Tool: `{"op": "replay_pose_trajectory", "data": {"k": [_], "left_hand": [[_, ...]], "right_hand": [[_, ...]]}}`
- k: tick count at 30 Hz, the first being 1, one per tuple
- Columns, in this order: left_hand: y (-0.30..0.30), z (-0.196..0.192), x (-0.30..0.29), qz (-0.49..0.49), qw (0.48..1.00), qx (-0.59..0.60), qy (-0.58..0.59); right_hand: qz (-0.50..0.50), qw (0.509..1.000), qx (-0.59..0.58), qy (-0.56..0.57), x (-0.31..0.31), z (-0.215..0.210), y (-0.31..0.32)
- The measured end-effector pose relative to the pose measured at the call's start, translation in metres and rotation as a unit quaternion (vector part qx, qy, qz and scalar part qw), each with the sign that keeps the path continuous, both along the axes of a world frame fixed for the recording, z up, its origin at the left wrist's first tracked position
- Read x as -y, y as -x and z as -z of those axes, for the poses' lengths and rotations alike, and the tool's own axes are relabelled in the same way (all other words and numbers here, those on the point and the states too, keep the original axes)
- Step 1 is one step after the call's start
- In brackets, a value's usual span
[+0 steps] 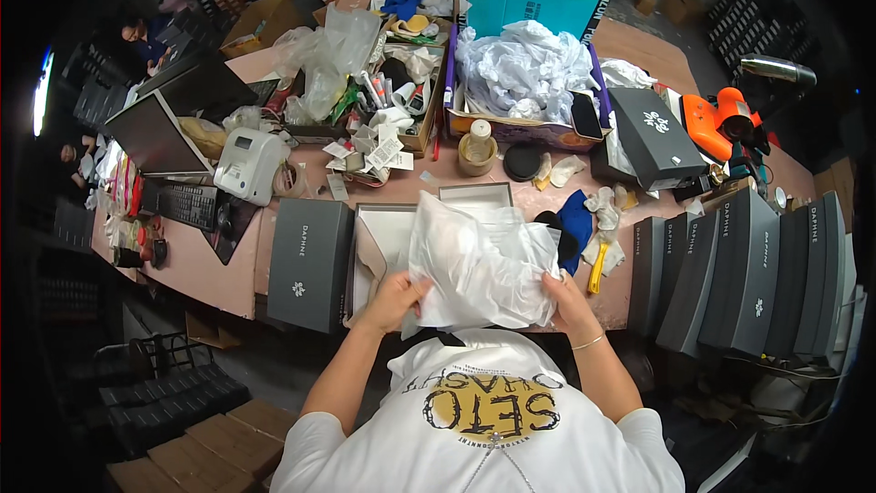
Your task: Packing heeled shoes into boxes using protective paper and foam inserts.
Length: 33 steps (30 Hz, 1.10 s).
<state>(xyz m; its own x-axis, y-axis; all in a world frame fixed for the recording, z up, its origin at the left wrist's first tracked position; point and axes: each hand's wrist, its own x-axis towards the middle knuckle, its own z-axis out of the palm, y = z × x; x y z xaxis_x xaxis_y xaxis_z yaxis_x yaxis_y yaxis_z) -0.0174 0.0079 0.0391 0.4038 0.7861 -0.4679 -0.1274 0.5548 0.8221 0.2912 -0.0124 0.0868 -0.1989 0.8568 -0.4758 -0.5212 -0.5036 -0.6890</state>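
A sheet of white tissue paper (474,260), creased and translucent, is stretched between my two hands just above the table's front edge. My left hand (399,301) pinches its left edge, and my right hand (570,303) grips its lower right side. Behind and under the paper lies an open grey shoe box (383,212), mostly covered by it. A beige shoe (368,256) shows in the box's left part. Whether anything is wrapped in the paper cannot be seen. Just left of this stands a closed dark grey shoe box (310,260).
Several dark grey shoe boxes (730,265) stand in a row at the right. Blue cloth (575,224) and a yellow-handled tool (597,269) lie beside the paper. Farther back are a carton of crumpled paper (525,64), a tape-topped cup (477,151), a label printer (248,164) and a monitor (160,137).
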Motion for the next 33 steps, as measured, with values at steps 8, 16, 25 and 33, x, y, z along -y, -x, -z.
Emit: {"op": "replay_pose_trajectory", "data": {"k": [8,16,25,33], "left_hand": [[-0.028,0.028,-0.093,-0.322,0.93,0.168,0.057],[-0.017,-0.072,-0.127,-0.333,0.892,0.11,-0.286],[-0.15,0.016,-0.016,0.01,0.977,0.209,0.041],[-0.105,-0.005,0.009,-0.062,0.93,0.277,0.233]], "right_hand": [[-0.243,0.765,0.454,-0.387,0.015,-0.067,-0.025],[-0.125,0.822,0.529,-0.17,0.067,-0.069,-0.07],[-0.004,0.783,0.512,-0.352,0.041,-0.062,-0.013],[-0.153,0.633,0.603,-0.461,-0.045,-0.021,0.036]]}}
